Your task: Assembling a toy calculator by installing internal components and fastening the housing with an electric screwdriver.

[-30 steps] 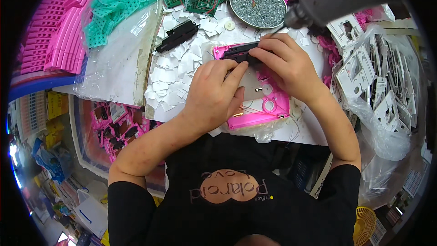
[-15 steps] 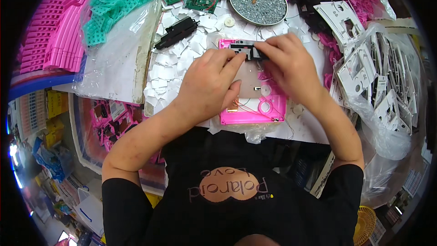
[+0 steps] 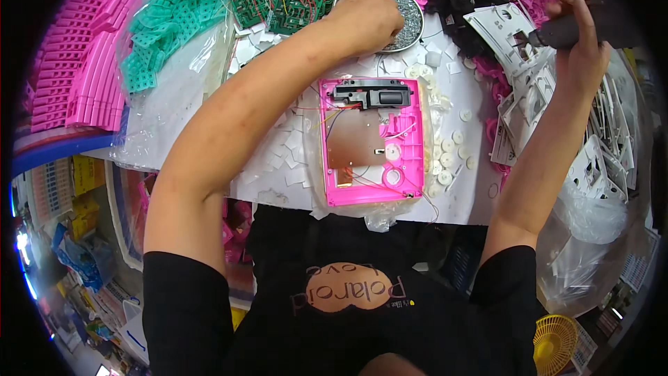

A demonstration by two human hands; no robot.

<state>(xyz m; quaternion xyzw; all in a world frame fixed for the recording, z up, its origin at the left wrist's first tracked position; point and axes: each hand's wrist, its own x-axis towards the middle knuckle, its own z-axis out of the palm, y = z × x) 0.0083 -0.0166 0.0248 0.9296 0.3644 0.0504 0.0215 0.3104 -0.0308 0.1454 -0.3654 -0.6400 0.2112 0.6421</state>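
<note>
My left hand [image 3: 367, 21] reaches over a round metal tray [image 3: 422, 22] of small silvery screws [image 3: 410, 12]. Its fingers curl down among the screws, so their tips are hidden. Out at the far right, my right hand [image 3: 588, 52] is closed around a dark electric screwdriver [image 3: 557, 33] with its bit pointing left. Between my arms lies an open pink plastic housing [image 3: 416, 146] on the table. A black plastic part [image 3: 379, 96] sits across its far end, above a brownish plate [image 3: 353, 141] and thin wires.
Green circuit boards [image 3: 292, 0] with coloured wires lie at the back, beside bagged teal pieces [image 3: 156, 35]. Pink parts [image 3: 83, 49] are stacked far left. White panels [image 3: 504, 35] and a plastic bag [image 3: 591, 216] stand right. White discs [image 3: 449, 146] are scattered beside the housing.
Both hands have left the black part, which now sits in the housing. My left hand moved to the screw tray, my right to the screwdriver. The other black part on the left is out of sight.
</note>
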